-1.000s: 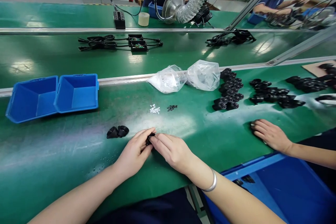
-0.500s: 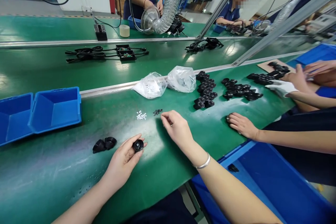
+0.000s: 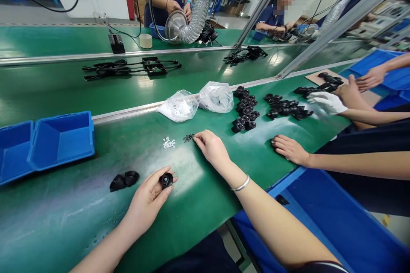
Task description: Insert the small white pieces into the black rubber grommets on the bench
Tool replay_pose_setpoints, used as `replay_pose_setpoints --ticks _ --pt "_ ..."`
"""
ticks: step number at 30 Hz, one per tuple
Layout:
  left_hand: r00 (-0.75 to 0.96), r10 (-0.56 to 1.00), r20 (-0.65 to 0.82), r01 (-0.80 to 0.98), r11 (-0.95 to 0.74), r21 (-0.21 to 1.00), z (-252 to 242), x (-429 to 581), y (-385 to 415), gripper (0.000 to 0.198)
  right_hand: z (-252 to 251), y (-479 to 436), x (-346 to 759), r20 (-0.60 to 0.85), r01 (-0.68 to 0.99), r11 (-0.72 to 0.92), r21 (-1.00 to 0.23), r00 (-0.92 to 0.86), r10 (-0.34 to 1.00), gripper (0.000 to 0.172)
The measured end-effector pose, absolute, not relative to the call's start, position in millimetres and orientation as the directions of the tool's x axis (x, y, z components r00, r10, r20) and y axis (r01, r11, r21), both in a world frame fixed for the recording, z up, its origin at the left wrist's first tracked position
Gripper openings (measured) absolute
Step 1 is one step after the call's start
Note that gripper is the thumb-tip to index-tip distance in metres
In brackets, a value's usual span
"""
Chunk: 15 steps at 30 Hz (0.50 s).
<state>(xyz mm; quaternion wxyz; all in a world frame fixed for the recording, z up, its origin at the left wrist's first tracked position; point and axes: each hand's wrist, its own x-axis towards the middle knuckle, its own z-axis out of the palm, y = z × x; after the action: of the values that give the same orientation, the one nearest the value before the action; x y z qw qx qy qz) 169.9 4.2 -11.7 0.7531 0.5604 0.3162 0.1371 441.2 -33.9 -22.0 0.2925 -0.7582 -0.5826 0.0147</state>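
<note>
My left hand (image 3: 149, 198) is closed around a round black plastic cup-shaped part (image 3: 166, 180), its hollow end facing up with a small light spot inside. My right hand (image 3: 211, 147) has thumb and forefinger pinched at the right edge of a small pile of tiny black parts (image 3: 188, 137); whatever lies between the fingertips is too small to make out. Just left of that pile lie several tiny white pieces (image 3: 169, 142). Two black curved plastic parts (image 3: 124, 180) rest on the green table (image 3: 96, 204), left of my left hand.
Blue bins (image 3: 62, 138) stand at the left. Clear plastic bags (image 3: 179, 106) lie against the metal rail. Rows of black parts (image 3: 246, 108) sit to the right. A co-worker's hand (image 3: 290, 149) and a gloved hand (image 3: 328, 101) are farther right. A large blue bin (image 3: 326, 217) is below.
My right hand's fingertips have come onto the edge of the tiny black pile and pinched closer together. My left hand still holds the black part. The view has shifted slightly.
</note>
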Motion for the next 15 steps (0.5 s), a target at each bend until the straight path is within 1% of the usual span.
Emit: replay_pose_setpoints --ticks 4,6,8,10,12,15 --pt "0.762 0.557 -0.331 0.134 0.365 0.921 -11 170 5 0.050 -18 -39 440 0.308 0.861 -0.152 -0.485 0.331 0.892 0.020" --pt "0.756 0.561 -0.337 0.118 0.389 0.914 -10 170 6 0.051 -13 -43 430 0.303 0.830 -0.123 -0.543 0.331 0.894 0.018" --pt "0.752 0.563 -0.344 0.101 0.417 0.903 -10 171 6 0.052 -6 -48 413 0.294 0.769 -0.044 -0.638 0.296 0.909 0.015" --pt "0.751 0.564 -0.344 0.079 0.441 0.894 -11 172 6 0.053 2 -52 392 0.290 0.687 0.067 -0.723 0.213 0.933 0.012" --pt "0.752 0.569 -0.333 0.060 0.443 0.895 -12 173 6 0.053 8 -55 372 0.303 0.622 0.173 -0.764 0.109 0.947 0.010" --pt "0.746 0.584 -0.321 0.095 0.385 0.918 -11 172 7 0.052 8 -57 351 0.325 0.572 0.268 -0.775 -0.004 0.946 0.007"
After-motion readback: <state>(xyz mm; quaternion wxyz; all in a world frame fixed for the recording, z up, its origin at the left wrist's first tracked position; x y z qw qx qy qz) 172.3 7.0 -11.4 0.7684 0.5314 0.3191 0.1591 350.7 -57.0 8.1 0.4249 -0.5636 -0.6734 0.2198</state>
